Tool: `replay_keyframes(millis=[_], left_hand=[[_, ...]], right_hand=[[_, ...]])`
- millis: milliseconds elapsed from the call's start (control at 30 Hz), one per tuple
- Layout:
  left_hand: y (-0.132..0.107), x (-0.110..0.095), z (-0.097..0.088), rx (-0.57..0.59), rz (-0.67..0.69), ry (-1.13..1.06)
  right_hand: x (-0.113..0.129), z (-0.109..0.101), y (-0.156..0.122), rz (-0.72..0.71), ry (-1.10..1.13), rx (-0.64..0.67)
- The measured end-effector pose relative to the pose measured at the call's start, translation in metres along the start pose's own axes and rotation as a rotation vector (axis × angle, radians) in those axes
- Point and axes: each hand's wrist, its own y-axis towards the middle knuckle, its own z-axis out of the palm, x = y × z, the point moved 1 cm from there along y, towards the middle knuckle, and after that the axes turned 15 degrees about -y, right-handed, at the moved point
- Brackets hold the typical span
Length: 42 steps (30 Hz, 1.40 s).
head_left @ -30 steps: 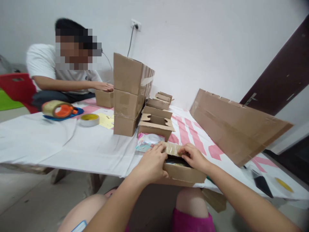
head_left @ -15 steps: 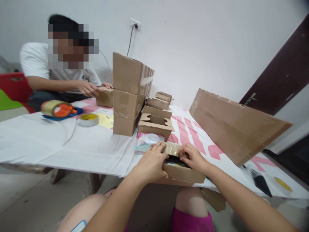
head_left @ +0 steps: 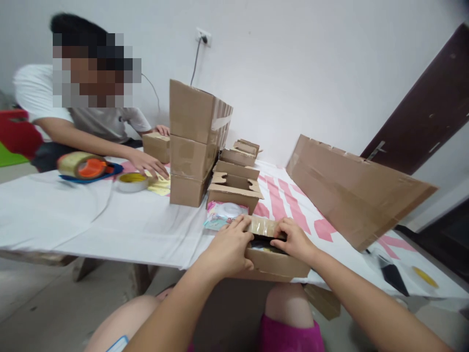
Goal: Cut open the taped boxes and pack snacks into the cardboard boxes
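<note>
A small cardboard box (head_left: 276,263) sits at the table's front edge, its taped lid (head_left: 262,226) partly raised. Through the gap shows something dark that I cannot make out. My left hand (head_left: 232,244) grips the box's left side, fingers over the lid and thumb on the front. At the right end, my right hand (head_left: 296,240) is closed on the lid's edge, fingers bent at the opening. Just behind the left hand lies a pink and light-blue wipes packet (head_left: 224,215).
Behind the packet stand open cardboard boxes (head_left: 234,193), beside a tall stack of closed boxes (head_left: 187,156). A large cardboard sheet (head_left: 351,190) leans at right. At left are a tape dispenser (head_left: 82,165), a tape roll (head_left: 132,182) and another person's hand (head_left: 148,162).
The other person's hand has moved off their box, forward and right towards the yellow paper near the stack. My hands stay in nearly the same place on the box.
</note>
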Motion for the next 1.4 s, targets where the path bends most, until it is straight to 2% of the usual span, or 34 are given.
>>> replay_keyframes(millis=[100,200,467,767,1000,1100,1200,1300,1400], left_hand=[[-0.001,-0.001,-0.001,0.006,-0.008,0.001],[-0.001,-0.002,-0.002,0.011,-0.017,0.006],[0.0,-0.004,-0.002,0.015,-0.018,0.016],[-0.001,-0.005,-0.001,0.021,-0.025,-0.001],[-0.003,-0.01,-0.001,-0.072,-0.02,-0.035],[-0.005,-0.014,-0.002,-0.094,-0.023,-0.022],[-0.006,-0.015,-0.002,-0.109,-0.036,-0.006],[-0.006,-0.012,-0.001,-0.061,-0.085,-0.03],[-0.004,-0.007,0.001,-0.007,-0.085,-0.024]], right_hand=[[-0.003,0.0,-0.003,0.131,-0.085,-0.09],[-0.004,0.001,-0.005,0.185,-0.112,-0.087],[-0.003,0.0,-0.003,0.162,-0.074,-0.021],[-0.004,0.001,-0.006,0.169,-0.044,-0.05],[-0.002,-0.003,-0.007,0.076,-0.151,-0.099],[-0.004,-0.01,0.0,0.074,-0.259,-0.072],[-0.011,-0.019,0.012,0.141,-0.36,-0.018],[-0.021,-0.025,0.028,0.197,-0.4,0.026],[-0.031,-0.022,0.041,0.187,-0.384,0.034]])
